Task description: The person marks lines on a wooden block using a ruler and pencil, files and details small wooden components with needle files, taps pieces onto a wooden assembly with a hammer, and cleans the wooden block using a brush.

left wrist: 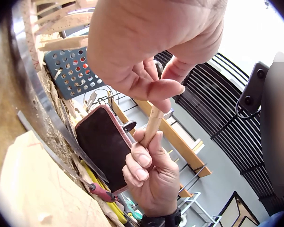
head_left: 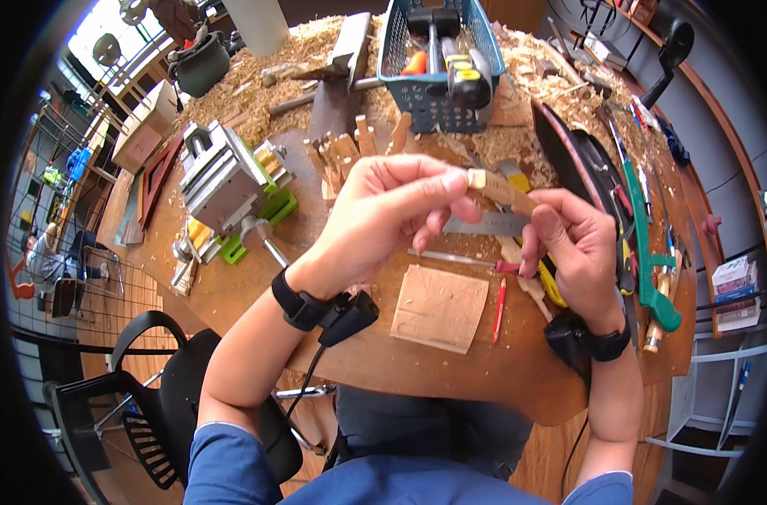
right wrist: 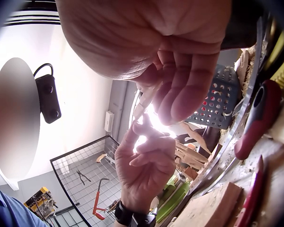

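Over the bench, both hands hold a short, slim piece of carved wood (head_left: 503,191) between them. My left hand (head_left: 387,202) pinches its left end between thumb and fingers, and a pale tip shows past the thumb. At the other end, my right hand (head_left: 581,248) grips it with curled fingers. In the left wrist view the wood (left wrist: 154,125) spans the gap between the two hands. Below lie a flat square wooden board (head_left: 440,309), a red pencil (head_left: 499,311) and a thin-shafted tool with a red handle (head_left: 507,268). A steel ruler (head_left: 484,224) shows behind the fingers.
Left on the bench stands a metal vise (head_left: 232,181) with green parts. Several carved wooden pieces (head_left: 341,156) stand beyond my left hand. A blue basket (head_left: 434,116) of tools sits at the back among wood shavings. A green-handled saw (head_left: 652,295) lies at the right.
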The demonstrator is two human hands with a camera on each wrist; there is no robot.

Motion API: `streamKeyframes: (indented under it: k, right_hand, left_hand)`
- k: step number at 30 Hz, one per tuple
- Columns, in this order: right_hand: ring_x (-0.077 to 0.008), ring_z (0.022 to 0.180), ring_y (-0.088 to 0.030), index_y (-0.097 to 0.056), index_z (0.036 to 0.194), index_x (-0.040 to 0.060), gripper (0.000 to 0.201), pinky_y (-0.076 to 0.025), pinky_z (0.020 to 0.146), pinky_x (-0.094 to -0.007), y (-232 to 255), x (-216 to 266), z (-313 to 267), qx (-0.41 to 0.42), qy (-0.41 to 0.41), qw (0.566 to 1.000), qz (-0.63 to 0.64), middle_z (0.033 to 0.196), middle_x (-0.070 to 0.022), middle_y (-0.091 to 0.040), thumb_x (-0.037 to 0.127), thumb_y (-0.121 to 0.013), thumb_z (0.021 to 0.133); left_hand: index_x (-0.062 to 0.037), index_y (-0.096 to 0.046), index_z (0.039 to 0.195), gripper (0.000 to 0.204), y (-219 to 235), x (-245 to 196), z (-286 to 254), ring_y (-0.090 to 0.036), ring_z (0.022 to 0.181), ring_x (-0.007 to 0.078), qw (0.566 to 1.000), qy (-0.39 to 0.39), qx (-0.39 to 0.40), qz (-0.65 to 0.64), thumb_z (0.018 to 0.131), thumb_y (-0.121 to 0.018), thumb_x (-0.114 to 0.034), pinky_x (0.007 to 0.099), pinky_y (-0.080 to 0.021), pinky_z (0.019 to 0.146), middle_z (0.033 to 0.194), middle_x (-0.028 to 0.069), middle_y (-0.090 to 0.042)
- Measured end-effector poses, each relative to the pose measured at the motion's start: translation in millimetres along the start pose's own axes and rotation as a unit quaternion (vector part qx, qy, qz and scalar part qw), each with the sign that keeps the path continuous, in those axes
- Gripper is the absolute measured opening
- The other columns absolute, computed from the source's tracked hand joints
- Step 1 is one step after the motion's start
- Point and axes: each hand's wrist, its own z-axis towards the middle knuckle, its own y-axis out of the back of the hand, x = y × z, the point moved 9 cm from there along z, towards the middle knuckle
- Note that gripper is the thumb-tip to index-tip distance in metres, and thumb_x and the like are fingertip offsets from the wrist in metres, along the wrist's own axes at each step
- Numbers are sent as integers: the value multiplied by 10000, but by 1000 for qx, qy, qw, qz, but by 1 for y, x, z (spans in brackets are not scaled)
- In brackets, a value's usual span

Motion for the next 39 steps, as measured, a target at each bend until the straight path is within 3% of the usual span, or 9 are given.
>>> streamKeyframes:
  k: [2,5,8,11,17,23,33,35,39]
  right_hand:
    - [-68,591,-613,-681,1135,-63,262,-498,544,-217,-1,-1,0,2,-2,1000,8,732,-25,-674,186,-651,1061]
    - [-59,600,-608,-689,1140,-53,242,-496,550,-216,-1,-2,-1,-1,-9,1000,13,728,-21,-668,172,-654,1058]
    - [-56,633,-621,-679,1166,-44,236,-524,594,-214,3,3,3,-5,21,1000,4,750,-23,-673,165,-643,1063]
    - [-76,737,-661,-636,1284,-24,262,-549,683,-214,8,13,2,-38,72,996,20,915,-48,-713,131,-611,1073]
    - [-79,794,-679,-630,1356,-7,304,-571,739,-234,1,14,2,-12,78,997,7,948,-46,-720,101,-595,1074]
    - [-75,782,-683,-637,1374,-1,324,-593,658,-227,-1,10,2,1,69,998,11,933,-37,-716,91,-598,1065]
    - [-65,781,-685,-647,1358,-9,317,-597,643,-219,-1,10,1,2,67,998,17,920,-35,-717,107,-602,1066]
    - [-90,816,-684,-579,1423,-37,374,-563,752,-233,-3,11,0,18,58,998,0,971,-79,-733,152,-551,1102]
    - [-92,814,-686,-589,1416,-34,369,-563,744,-231,0,14,-1,5,71,997,12,971,-84,-737,153,-557,1099]
  left_hand:
    - [20,-698,1218,252,-2,-4,1,-611,625,26,1000,-19,-8,-12,1056,-627,-159,163,-467,538,908,82,-771]
    - [20,-696,1243,266,-1,-3,-1,-608,628,25,999,-17,-18,22,1039,-655,-146,161,-456,542,913,86,-772]
    - [1,-721,1194,231,0,-6,0,-625,641,28,996,-19,-8,91,1006,-704,-131,160,-457,547,913,87,-780]
    - [-26,-752,1056,143,-9,6,-2,-673,688,36,988,46,28,148,956,-770,-126,169,-469,555,911,83,-798]
    - [-13,-748,1005,163,-22,20,-9,-676,680,37,967,131,79,203,910,-826,-121,172,-474,556,903,81,-801]
    - [-7,-740,997,155,-25,21,-11,-674,672,37,962,145,85,216,917,-819,-114,171,-481,554,909,90,-802]
    - [-5,-741,1014,159,-26,21,-11,-678,696,37,960,139,98,223,928,-809,-120,170,-493,586,913,88,-803]
    - [-7,-743,1019,159,-28,22,-11,-679,698,36,960,135,101,223,936,-803,-128,170,-493,587,909,86,-802]
    - [-25,-747,947,188,-19,20,-9,-605,609,18,944,153,54,289,973,-774,-210,174,-433,541,733,3,-715]
